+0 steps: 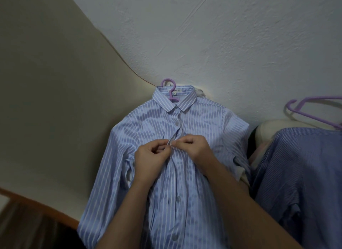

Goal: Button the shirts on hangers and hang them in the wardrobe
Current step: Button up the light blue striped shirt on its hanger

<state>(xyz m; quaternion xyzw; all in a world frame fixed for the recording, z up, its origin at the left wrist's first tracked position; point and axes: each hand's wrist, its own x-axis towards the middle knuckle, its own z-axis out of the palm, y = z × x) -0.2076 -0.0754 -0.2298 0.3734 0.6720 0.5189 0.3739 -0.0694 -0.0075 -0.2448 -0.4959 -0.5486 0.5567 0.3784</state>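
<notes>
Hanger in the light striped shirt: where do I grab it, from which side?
Take the purple hanger by its hook: it is the only part clear of the striped shirt, sticking out past the collar; the rest is inside the shoulders. Come from the collar end, the far side, since the left hand and right hand pinch the placket mid-chest.

Single view, head-worn, wide-angle. Looks forward and down, close on a pale blue white-striped cotton shirt (144, 130), which fills the centre, its hem cut by the near edge. Both forearms enter from near; left hand (149, 159) and right hand (196, 148) meet mid-frame. Far: white textured wall (222, 35). Right edge crops a darker blue striped shirt (305, 165). Wall lines at left bow.
</notes>
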